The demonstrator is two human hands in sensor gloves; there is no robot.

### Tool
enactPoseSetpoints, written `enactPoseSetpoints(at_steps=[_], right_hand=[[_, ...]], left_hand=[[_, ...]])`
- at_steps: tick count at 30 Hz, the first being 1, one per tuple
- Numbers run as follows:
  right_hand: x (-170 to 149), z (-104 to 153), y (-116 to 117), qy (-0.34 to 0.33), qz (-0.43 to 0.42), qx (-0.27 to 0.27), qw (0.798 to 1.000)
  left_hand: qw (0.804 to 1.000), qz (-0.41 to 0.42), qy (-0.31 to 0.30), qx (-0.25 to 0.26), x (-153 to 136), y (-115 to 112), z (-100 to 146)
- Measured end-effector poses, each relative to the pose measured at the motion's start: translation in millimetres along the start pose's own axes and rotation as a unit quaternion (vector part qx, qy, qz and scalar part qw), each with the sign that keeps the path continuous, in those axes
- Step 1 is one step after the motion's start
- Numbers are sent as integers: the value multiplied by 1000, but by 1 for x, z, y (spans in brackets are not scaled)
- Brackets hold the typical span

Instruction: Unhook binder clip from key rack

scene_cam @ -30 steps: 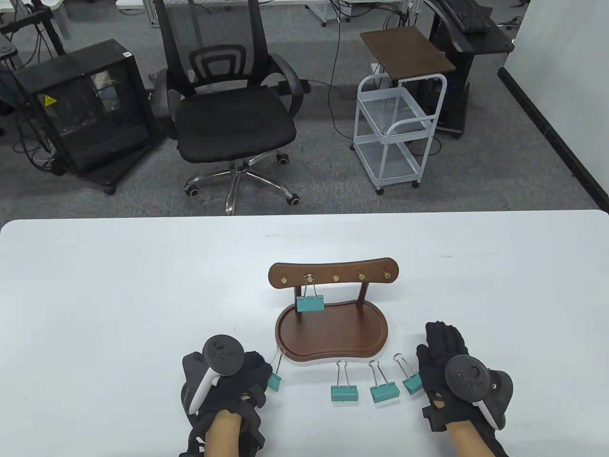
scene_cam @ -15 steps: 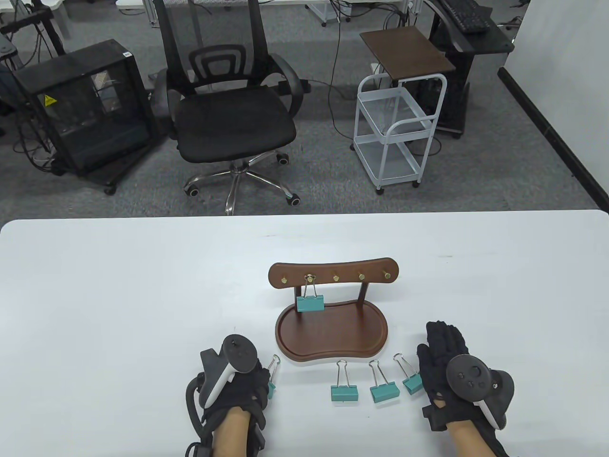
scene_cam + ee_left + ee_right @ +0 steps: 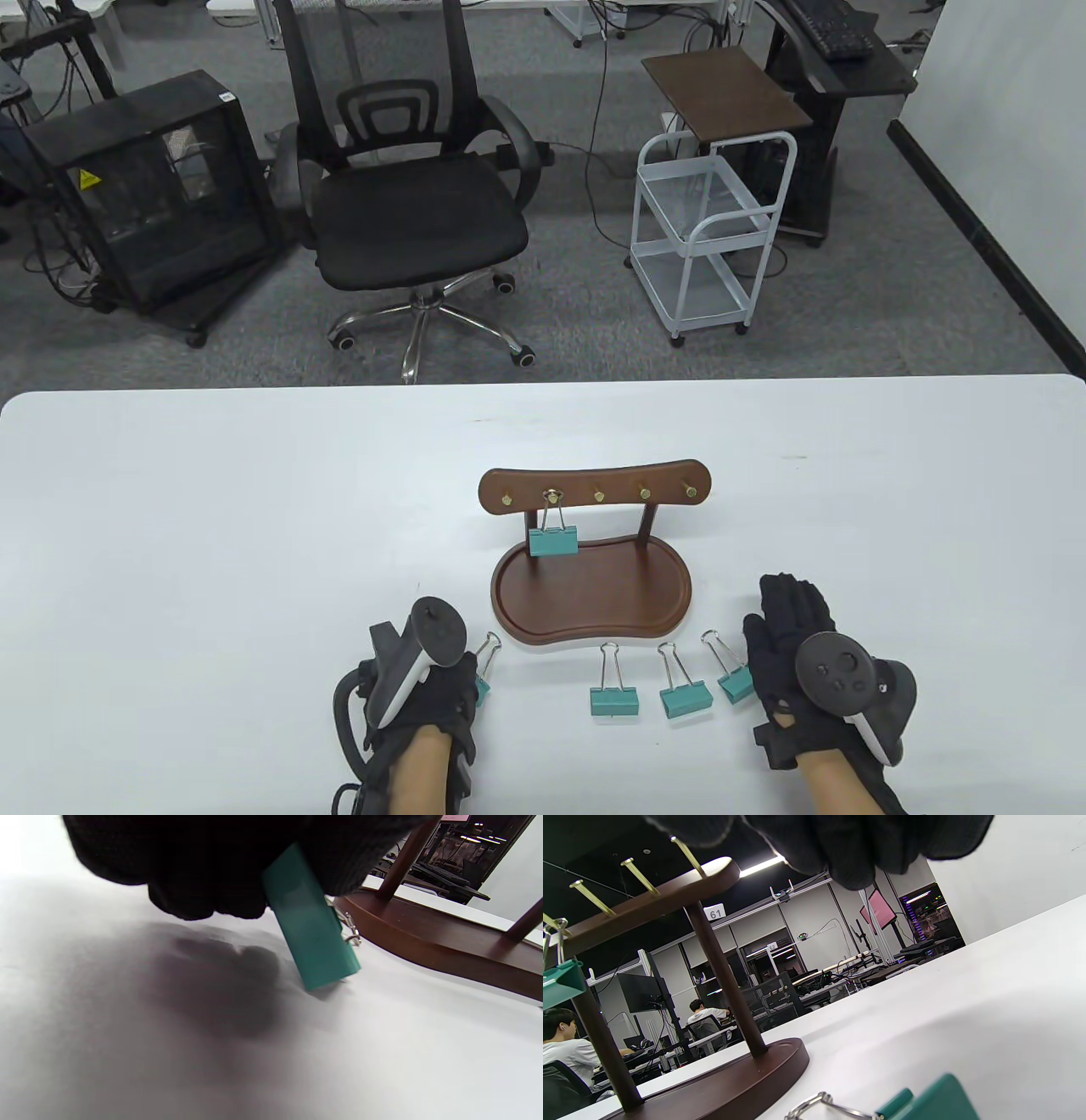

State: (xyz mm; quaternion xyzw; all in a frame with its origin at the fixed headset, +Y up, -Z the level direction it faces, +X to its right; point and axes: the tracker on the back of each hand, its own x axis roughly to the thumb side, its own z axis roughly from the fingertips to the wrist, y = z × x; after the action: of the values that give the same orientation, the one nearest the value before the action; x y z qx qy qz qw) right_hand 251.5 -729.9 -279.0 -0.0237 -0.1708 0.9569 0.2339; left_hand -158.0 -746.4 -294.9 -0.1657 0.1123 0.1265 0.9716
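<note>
The left hand (image 3: 428,692) is curling its gloved fingers (image 3: 203,878) around a teal clip (image 3: 312,938) at the front left of the desk (image 3: 212,526), gripping it by its upper body while the lower corner is touching the surface. This clip is sitting just in front of the left end of the wooden tray (image 3: 590,594), its wire loop (image 3: 488,645) pointing toward the tray rim.

The right hand (image 3: 806,654) is lying flat and open on the desk, palm down and holding nothing, just beside the rightmost clip (image 3: 734,683) of a row. Two more loose clips, the middle one (image 3: 614,700) and its neighbour (image 3: 685,698), are lying between the two hands in front of the tray.

Further out, the key rack (image 3: 594,491) is standing behind the tray on two slim posts, with five brass pegs along its bar. The last hanging clip (image 3: 553,541) is dangling from the second peg (image 3: 551,494) from the left, its body hanging over the back of the tray; it is well apart from both hands.

The risk from here looks to lie in the reach. The rack is light and top-heavy in appearance, so pulling the hanging clip forward rather than lifting its wire loop up and off the peg could tip or drag the whole stand. A hand passing low over the tray could also be sweeping the loose clips out of their row, and the clip in the left hand could topple if it is let go while balanced on its corner.
</note>
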Motion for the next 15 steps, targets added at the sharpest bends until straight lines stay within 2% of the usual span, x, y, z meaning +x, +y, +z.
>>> enactPoseSetpoints(at_steps=[10, 15], right_hand=[[-1, 0, 1, 12, -2, 11, 1000], [0, 0, 0, 13, -2, 11, 1000]], left_hand=[[999, -31, 11, 30, -2, -2, 0], [999, -20, 10, 44, -5, -2, -1]])
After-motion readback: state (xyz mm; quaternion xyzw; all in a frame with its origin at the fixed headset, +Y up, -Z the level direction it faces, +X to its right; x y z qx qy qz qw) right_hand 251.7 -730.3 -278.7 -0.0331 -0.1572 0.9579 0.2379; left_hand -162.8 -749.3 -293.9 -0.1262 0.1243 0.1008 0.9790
